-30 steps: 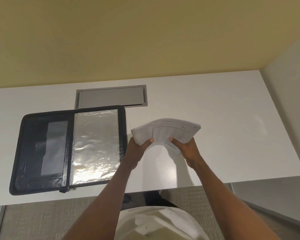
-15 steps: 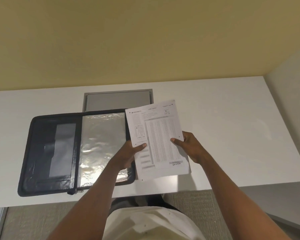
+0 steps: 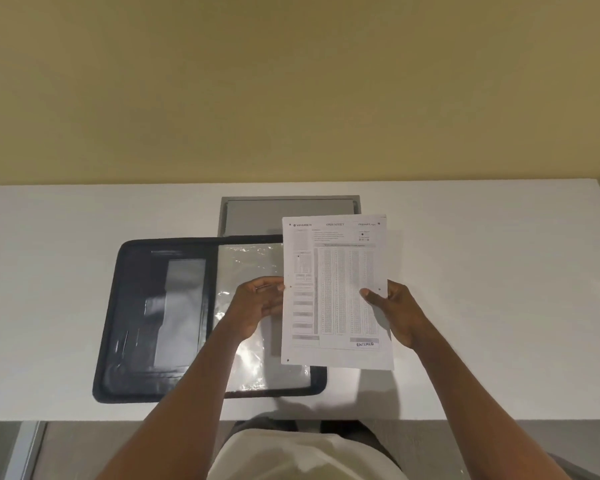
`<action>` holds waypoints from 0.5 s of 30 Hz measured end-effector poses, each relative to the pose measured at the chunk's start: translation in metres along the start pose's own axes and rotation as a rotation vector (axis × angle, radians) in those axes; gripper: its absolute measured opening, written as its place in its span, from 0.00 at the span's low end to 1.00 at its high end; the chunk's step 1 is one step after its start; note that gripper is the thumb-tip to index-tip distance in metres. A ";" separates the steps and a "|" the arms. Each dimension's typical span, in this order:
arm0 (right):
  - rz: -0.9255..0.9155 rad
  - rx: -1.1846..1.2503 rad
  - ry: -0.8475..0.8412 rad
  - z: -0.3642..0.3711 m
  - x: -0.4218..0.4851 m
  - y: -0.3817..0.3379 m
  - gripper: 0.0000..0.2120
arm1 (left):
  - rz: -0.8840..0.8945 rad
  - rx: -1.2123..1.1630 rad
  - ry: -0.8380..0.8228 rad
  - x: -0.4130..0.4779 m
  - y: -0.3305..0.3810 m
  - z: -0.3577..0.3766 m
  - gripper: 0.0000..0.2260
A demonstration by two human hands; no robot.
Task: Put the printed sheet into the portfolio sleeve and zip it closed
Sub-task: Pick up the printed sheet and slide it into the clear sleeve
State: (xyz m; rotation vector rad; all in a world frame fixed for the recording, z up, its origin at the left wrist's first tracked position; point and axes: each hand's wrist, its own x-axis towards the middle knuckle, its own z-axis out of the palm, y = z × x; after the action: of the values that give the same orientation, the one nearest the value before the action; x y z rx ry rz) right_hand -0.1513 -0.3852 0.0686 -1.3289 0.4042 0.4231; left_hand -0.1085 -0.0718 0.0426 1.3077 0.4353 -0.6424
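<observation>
With the left hand and right hand each pinching a side edge of the printed sheet, held above the open portfolio's right edge, best pull it taut and feed one edge squarely into the clear sleeve.

White table, matte top, its far edge against a plain yellow wall. Grey rectangular panel set flush into the table near the far edge. Grey floor shows below the near edge.
</observation>
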 end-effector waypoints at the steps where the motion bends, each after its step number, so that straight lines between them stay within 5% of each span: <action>1: 0.007 0.008 0.011 0.004 0.005 0.001 0.16 | 0.017 0.002 0.039 0.005 0.004 -0.010 0.13; 4: 0.009 -0.015 0.053 0.012 0.016 -0.001 0.15 | 0.094 0.152 0.238 0.025 0.017 -0.034 0.10; 7: -0.009 -0.059 0.104 0.022 0.028 -0.003 0.15 | 0.258 0.751 0.420 0.050 0.033 -0.063 0.13; 15: -0.014 -0.151 0.210 0.043 0.037 -0.011 0.09 | 0.381 1.338 0.343 0.101 0.066 -0.107 0.20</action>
State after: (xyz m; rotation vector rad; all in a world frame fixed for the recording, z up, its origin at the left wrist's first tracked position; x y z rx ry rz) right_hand -0.1120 -0.3425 0.0669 -1.5289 0.5458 0.3076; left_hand 0.0173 0.0221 0.0043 2.7120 -0.0542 -0.3368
